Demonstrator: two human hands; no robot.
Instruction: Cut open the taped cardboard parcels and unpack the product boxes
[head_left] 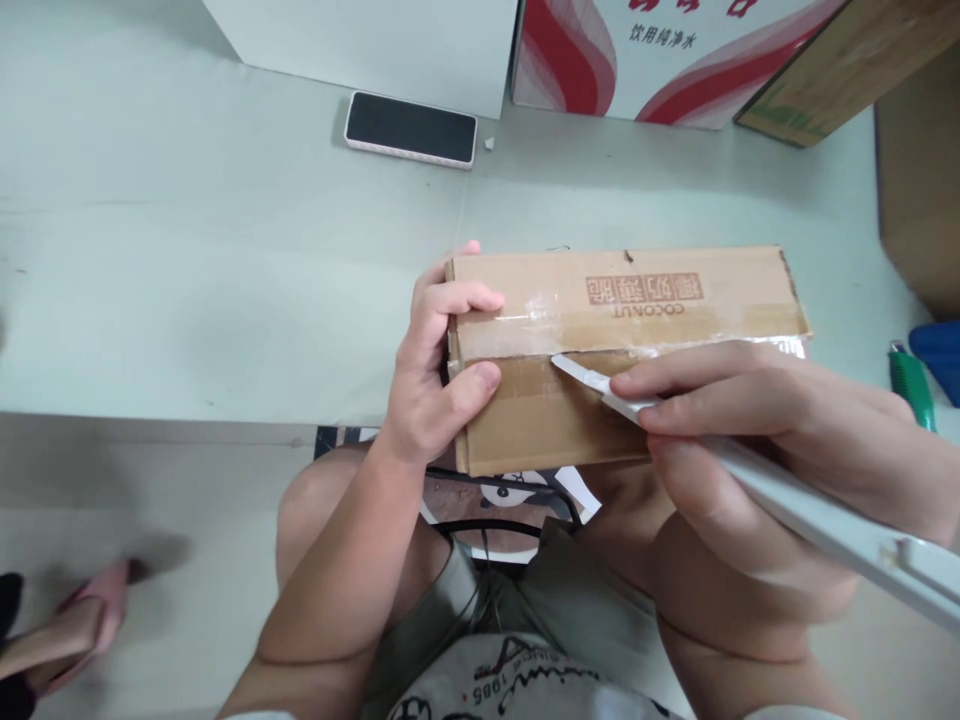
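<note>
A brown cardboard box (660,300) with red print and clear tape lies at the near edge of the pale table. My left hand (439,375) grips its left end, fingers over the top and thumb on the front face. My right hand (780,420) holds a white utility knife (825,515), and the blade tip (564,364) touches the taped seam near the box's middle.
A phone (411,128) lies face up at the back of the table (187,280). Behind it stand a white box (375,40), a red-and-white carton (660,60) and a brown carton (847,60). A green knife (911,385) lies at the right edge. Someone's foot in a pink shoe (82,625) shows at lower left.
</note>
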